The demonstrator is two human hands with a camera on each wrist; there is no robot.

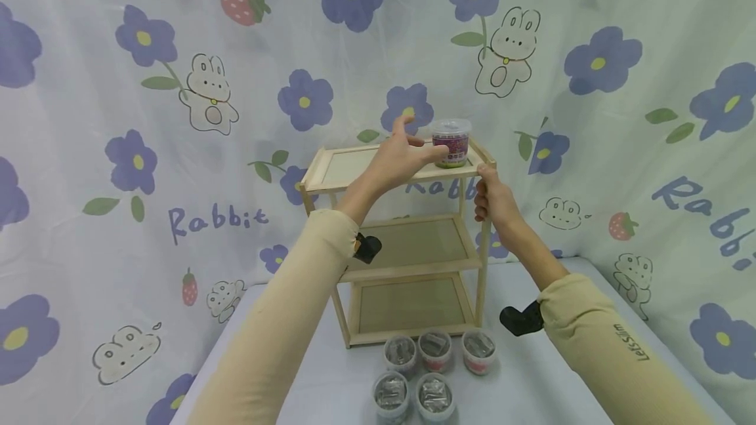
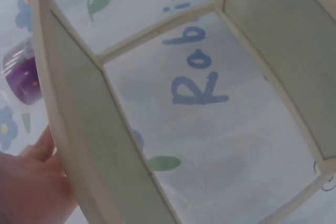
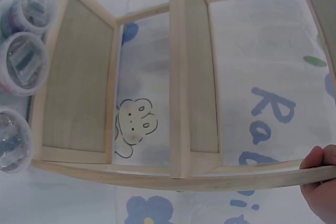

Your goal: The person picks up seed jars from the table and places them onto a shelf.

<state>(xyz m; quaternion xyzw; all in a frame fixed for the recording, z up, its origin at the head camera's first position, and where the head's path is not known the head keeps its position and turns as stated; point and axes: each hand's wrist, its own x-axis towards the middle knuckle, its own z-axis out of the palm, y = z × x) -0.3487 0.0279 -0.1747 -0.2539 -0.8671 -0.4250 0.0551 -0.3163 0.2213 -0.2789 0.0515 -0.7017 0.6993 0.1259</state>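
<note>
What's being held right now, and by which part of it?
The wooden rack: the right hand grips the upper end of its front right post. The left hand, near the lidded cup, holds nothing.

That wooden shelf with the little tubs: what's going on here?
Someone's right-hand grip is wrapped round a front post of the wooden shelf, near its top. The left-hand grip reaches across the top tier, beside a lidded tub standing there; whether it touches the tub is hard to tell. Five more tubs stand on the table in front of the shelf.
</note>
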